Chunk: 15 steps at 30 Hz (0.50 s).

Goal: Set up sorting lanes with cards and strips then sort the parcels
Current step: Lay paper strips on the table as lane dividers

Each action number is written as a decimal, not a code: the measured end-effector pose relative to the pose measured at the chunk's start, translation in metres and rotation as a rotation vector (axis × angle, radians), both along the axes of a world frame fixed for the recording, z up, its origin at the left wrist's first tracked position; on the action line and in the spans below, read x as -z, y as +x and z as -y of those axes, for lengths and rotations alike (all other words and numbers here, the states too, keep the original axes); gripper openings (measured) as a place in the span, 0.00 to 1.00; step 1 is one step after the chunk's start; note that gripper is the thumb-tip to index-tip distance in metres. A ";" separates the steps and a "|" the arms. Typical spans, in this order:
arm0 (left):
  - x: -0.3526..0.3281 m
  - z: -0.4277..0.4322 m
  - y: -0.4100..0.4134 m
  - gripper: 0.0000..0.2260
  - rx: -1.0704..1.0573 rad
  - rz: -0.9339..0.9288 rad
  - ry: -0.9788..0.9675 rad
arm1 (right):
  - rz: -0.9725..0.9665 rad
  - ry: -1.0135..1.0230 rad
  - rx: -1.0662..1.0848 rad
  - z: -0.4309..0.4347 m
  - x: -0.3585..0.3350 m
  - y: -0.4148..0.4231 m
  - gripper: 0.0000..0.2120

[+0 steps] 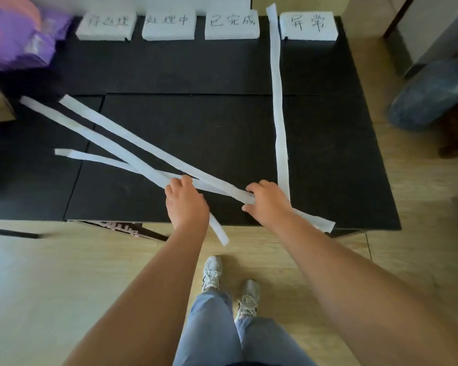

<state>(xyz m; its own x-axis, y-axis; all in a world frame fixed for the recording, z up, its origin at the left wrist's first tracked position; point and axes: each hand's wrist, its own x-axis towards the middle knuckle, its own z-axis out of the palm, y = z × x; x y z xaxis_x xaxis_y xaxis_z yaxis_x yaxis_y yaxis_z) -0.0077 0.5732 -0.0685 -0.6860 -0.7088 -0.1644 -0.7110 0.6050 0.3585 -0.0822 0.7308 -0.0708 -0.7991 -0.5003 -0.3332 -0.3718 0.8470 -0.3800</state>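
Head: left hand clasps first strip, right hand pinches second strip; both trail away up-left.

Four cards line the 12 o'clock edge of the surface: first card at 11 o'clock, then second card, third card, and fourth card at 1 o'clock. A laid strip runs from 12 toward 6 o'clock between the last two. The far strip, middle strip and near strip fan from 9 o'clock and cross toward 5 o'clock. There the left hand holds the middle strip and the right hand the far one. Parcels sit at 10 o'clock.
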 end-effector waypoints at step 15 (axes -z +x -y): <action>0.018 0.018 0.016 0.29 -0.209 -0.064 0.447 | 0.386 -0.236 0.362 0.040 -0.001 0.018 0.08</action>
<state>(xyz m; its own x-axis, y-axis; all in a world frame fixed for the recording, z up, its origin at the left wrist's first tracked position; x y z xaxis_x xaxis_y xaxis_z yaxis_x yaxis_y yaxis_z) 0.0079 0.5551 -0.0860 -0.5555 -0.7023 -0.4453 -0.7686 0.2291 0.5973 -0.0646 0.6908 -0.0700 -0.7759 -0.3141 -0.5471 0.1286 0.7702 -0.6246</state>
